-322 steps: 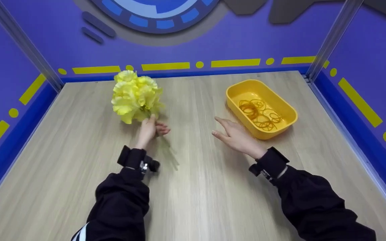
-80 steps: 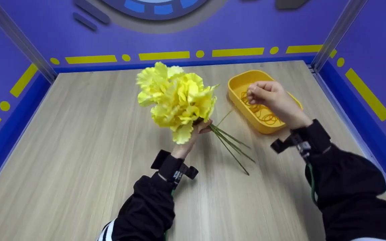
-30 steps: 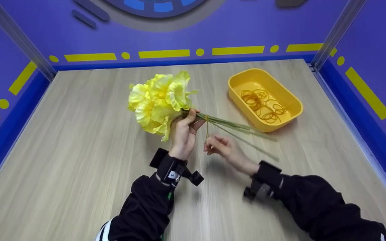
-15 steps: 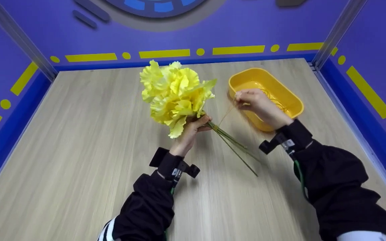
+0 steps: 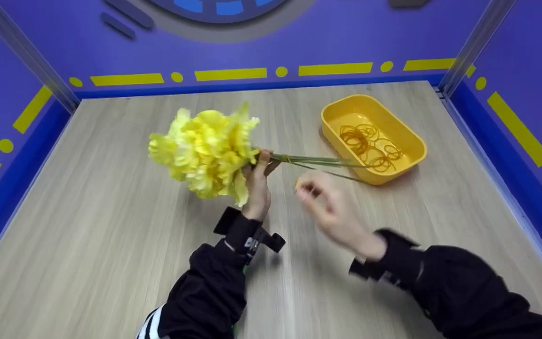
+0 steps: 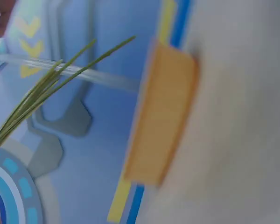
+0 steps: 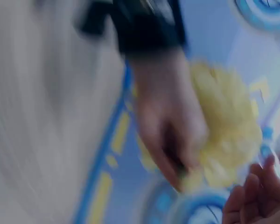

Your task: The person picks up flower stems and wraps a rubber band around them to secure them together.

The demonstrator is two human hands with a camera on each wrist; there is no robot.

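My left hand (image 5: 258,186) grips a bunch of yellow flowers (image 5: 200,153) just below the blooms, thumb on top. The stems (image 5: 318,161) point right, nearly level, and a rubber band (image 5: 286,158) is wrapped round them close to the thumb. Below the stems, my right hand (image 5: 334,214) is blurred, its fingers curled and a yellowish bit of the band at the fingertips. The left wrist view shows the stem ends (image 6: 46,88) spread slightly. In the right wrist view the blooms (image 7: 224,126) lie behind the left hand (image 7: 168,107), with my right fingers (image 7: 256,196) at the lower right.
A yellow plastic box (image 5: 375,177) with several loose rubber bands (image 5: 355,139) stands at the back right, and the stem tips overlap its near side in the head view. Blue-purple panels (image 5: 233,52) enclose the wooden tabletop (image 5: 125,188) at the back and sides.
The right hand has swung from beside the box down and left, below the stems. The left hand has tilted the bunch so the blooms moved left and the stems lie flatter.
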